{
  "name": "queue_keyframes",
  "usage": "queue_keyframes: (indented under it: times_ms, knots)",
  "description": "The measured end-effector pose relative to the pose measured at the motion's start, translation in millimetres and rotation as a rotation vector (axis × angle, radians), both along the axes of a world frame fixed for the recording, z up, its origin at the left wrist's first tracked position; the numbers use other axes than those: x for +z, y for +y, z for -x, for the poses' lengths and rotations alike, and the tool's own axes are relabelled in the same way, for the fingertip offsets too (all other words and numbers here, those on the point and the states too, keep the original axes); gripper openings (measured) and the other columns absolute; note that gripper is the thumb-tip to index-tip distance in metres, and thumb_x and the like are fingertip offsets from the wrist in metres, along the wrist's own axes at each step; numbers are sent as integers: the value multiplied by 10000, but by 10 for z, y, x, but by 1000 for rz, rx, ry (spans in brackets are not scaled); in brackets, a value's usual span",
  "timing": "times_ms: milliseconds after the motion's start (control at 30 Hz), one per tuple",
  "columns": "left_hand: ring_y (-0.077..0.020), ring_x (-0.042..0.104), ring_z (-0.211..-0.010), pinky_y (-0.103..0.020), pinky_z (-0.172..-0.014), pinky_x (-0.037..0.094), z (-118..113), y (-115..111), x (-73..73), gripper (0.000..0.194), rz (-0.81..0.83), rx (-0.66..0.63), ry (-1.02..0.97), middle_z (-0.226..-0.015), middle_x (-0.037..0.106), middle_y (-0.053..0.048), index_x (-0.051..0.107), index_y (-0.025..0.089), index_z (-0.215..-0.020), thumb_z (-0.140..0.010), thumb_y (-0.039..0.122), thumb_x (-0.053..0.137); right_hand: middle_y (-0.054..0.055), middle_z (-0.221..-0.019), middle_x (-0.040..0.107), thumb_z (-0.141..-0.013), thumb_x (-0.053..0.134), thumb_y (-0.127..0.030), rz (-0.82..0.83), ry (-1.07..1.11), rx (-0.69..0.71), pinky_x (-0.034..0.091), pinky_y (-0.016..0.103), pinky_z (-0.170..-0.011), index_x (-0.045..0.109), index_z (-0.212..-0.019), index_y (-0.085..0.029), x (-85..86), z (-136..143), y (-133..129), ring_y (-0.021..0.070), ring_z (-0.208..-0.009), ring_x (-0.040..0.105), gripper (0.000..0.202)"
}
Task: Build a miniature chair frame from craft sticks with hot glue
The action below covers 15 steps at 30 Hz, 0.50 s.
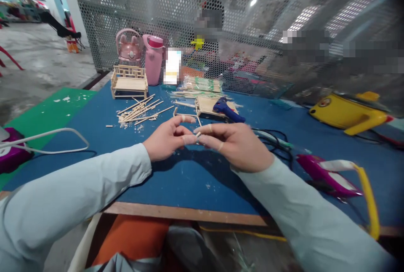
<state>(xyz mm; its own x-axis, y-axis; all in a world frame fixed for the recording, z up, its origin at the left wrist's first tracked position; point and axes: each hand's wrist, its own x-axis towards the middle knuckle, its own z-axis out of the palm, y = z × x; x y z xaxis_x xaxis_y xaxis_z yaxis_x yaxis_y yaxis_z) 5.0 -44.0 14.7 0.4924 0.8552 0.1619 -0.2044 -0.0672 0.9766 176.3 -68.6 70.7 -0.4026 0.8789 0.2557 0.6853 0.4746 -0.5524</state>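
- Right hand (244,145) pinches a short wooden stick (198,134), nearer the wearer than the glue gun (227,110).
- Left hand (167,138) meets it, fingers curled; whether it grips, I cannot tell.
- Miniature bench (130,84), left of the glue gun, looks finished.
- Slatted wooden frame (204,105), partly behind the glue gun, seems part-built.
- Loose sticks (139,114), left of the glue gun, remain unattached.

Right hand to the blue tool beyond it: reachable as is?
Probably yes: the blue tool lies just beyond the right hand, nothing visibly between them, though that hand is pinching a small stick.
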Motion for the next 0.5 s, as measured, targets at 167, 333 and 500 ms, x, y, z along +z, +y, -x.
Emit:
queue_keyframes:
  times_ms: [167, 333, 500]
  knots:
    - [-43, 459, -503, -179, -513, 335, 41, 59, 58, 373, -37, 59, 48, -624, 576, 47, 460, 142, -1089, -742, 175, 593, 8, -611, 629, -725, 584, -358, 127, 269, -23, 428, 218, -470, 661, -760, -148, -201, 106, 179, 103, -512, 537, 226]
    - [-46, 463, -529, -197, -551, 370, 152, 243, 18, 326, -125, 227, 208, -778, 621, -20, 473, 130, -1110, -786, 150, 502, 9, -617, 644, -757, 555, -299, -15, 148, -129, 426, 226, -501, 658, -759, -153, -411, 118, 195, 108, -520, 543, 179]
    - [-68, 509, -619, -225, -632, 409, 202, 343, -135, 598, -186, 57, 397, -854, 619, -57, 391, 101, -1211, -643, -3, 543, 19, -726, 696, -768, 543, -231, -143, -98, -105, 429, 245, -631, 673, -737, -173, -527, 170, 189, 134, -639, 603, 146]
